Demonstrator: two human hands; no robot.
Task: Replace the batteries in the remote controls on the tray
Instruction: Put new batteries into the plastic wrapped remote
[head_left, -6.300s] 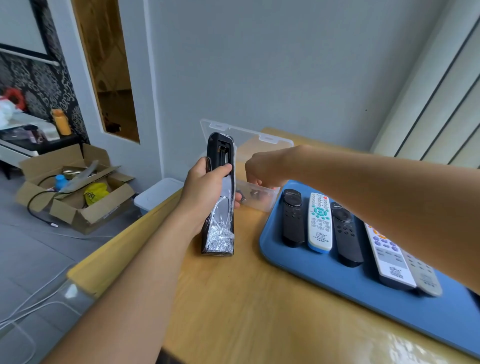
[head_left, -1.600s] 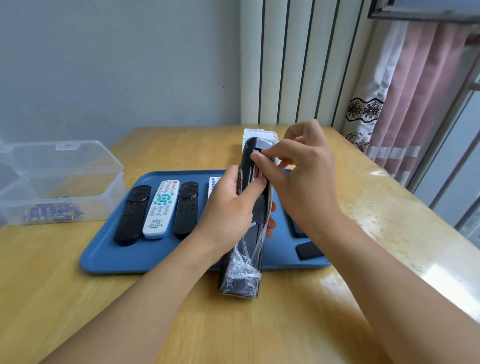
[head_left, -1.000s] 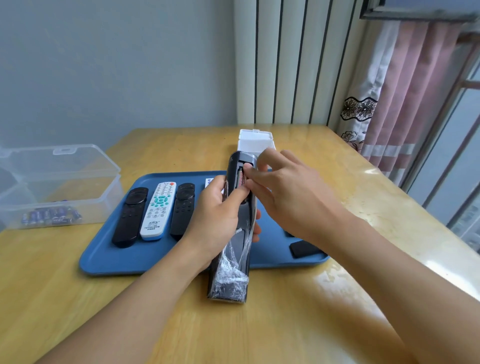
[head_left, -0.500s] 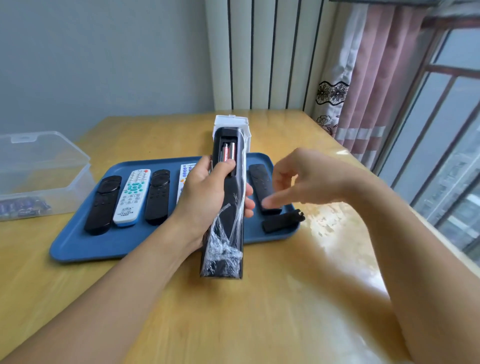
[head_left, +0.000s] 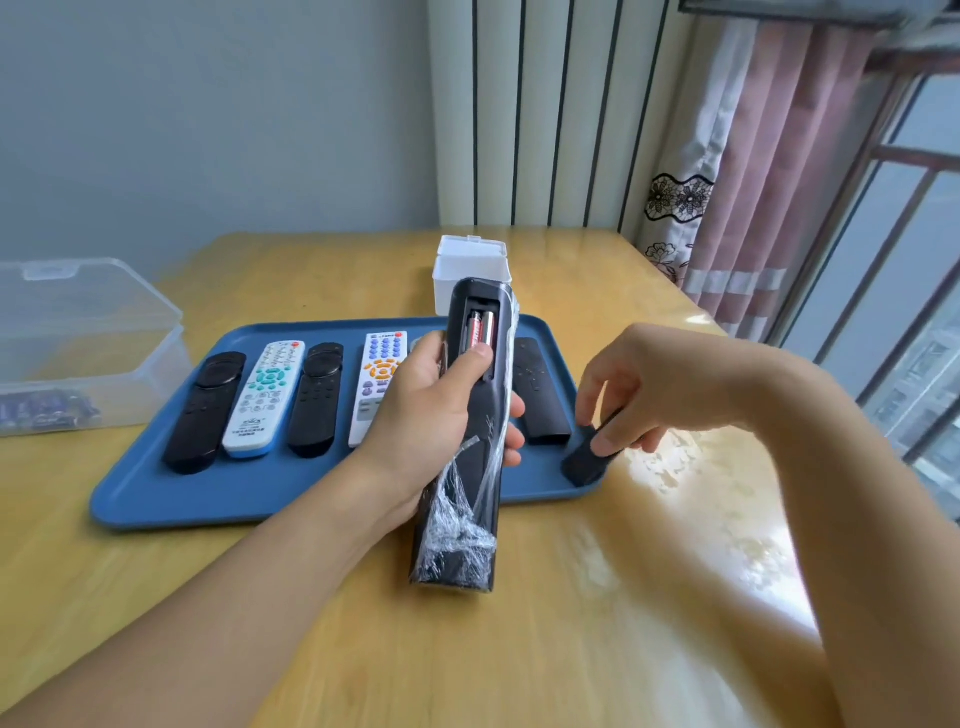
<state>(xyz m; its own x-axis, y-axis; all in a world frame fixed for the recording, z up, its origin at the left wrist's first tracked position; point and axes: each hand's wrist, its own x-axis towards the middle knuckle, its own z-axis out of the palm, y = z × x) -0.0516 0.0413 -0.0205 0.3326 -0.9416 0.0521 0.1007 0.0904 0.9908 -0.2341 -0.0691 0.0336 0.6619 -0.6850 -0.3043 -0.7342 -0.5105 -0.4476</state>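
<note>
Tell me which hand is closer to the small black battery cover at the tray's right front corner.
Right. The right hand pinches the battery cover; the left hand holds the wrapped remote to the cover's left, apart from it.

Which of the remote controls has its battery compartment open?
The plastic-wrapped black remote held upright by the left hand; the others lie button-side up on the tray.
</note>
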